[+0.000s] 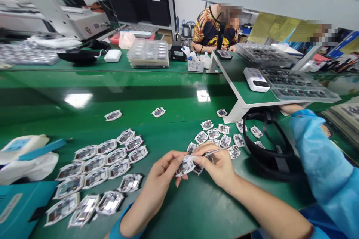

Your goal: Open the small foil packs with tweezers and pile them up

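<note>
Between the fingers and thumb of my left hand is a small white-rimmed device casing with a circuit board inside, held above the green bench. My right hand grips a thin metal tool, perhaps tweezers. Its fingertips meet the casing's upper right edge, and they hide the tool's working end. Close behind both hands lies a loose group of similar casings. Left of my left hand, more open casings lie in slanted rows, with circuit parts showing.
A black headband-like ring lies right of my hands. Beside it reaches another person's blue sleeve. A raised shelf bears a white box and clear trays. A teal case sits front left. Another person sits opposite.
</note>
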`<state>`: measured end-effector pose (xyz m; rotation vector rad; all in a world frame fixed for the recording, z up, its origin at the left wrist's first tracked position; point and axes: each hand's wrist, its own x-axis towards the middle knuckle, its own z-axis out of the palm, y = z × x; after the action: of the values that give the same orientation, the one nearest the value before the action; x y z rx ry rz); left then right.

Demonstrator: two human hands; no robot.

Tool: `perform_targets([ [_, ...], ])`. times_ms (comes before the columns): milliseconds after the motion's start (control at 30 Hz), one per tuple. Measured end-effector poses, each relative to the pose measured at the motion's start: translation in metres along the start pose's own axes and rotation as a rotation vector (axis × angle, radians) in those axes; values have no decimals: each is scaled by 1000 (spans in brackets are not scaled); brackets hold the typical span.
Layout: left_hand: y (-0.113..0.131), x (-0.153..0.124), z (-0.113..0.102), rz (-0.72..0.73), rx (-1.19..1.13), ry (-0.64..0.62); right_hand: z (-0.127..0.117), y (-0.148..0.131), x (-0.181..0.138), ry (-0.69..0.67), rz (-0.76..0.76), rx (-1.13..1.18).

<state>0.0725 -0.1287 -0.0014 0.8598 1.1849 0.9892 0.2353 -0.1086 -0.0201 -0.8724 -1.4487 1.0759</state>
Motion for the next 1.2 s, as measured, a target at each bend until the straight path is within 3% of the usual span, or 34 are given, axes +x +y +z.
perform_targets([
  [200,1,0,-2,-39,31,13,-2,-6,1,-35,-251,-124],
  [667,-1,1,-3,-133,-25,-29,-6,-9,3,-103,-419,-215],
  [933,-6,3,-4,-55,93,-37,-5,-9,5,-29,-304,-210],
  [1200,-10,5,-6,-57,163,-57,-6,-9,3,-40,-155,-207],
])
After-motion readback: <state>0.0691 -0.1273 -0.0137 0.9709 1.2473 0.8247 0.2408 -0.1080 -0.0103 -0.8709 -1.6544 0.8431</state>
